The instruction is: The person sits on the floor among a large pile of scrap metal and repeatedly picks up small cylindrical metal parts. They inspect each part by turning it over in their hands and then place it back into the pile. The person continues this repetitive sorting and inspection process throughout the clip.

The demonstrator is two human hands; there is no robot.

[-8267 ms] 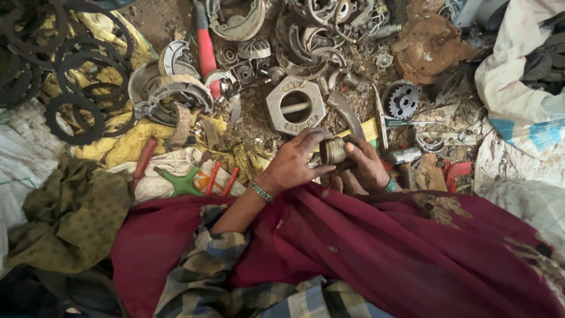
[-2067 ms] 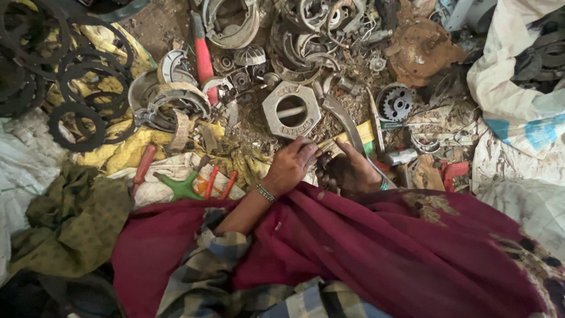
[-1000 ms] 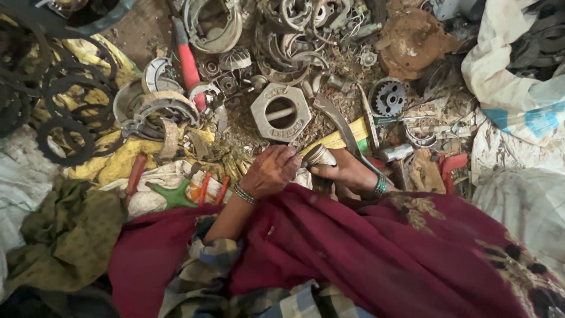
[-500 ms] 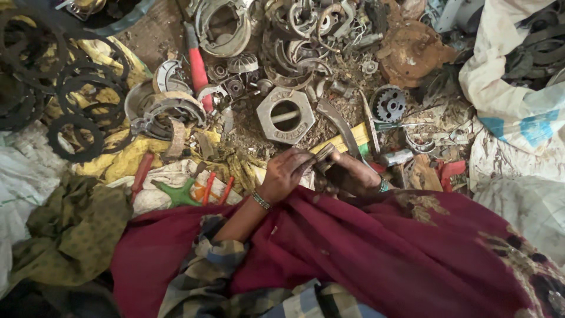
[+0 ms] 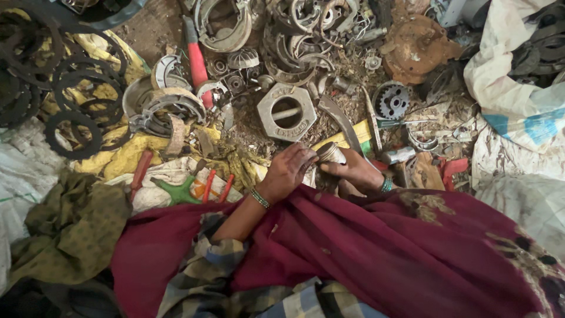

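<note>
Item in hand: a small round metal part (image 5: 331, 154), pale grey, held just above the edge of your dark red cloth (image 5: 376, 247), near the hexagonal metal plate (image 5: 287, 111).

Left hand (image 5: 288, 172): fingers curled narrow over the near side of the part, thumb toward it; a green bangle (image 5: 259, 198) sits at the wrist.

Right hand (image 5: 355, 171): fingers closed around the far side, gripping from below. Both hands share the one piece.

Handling advice, as a judgement: brace the part with your right hand and let the left do the turning or picking, keeping it low over the lap so nothing drops into the scrap.

Surroundings: a toothed gear (image 5: 393, 101) to the right, a red-handled tool (image 5: 196, 58), black rubber rings (image 5: 73, 123) at far left, curved brake shoes (image 5: 226, 32) at the top.
</note>
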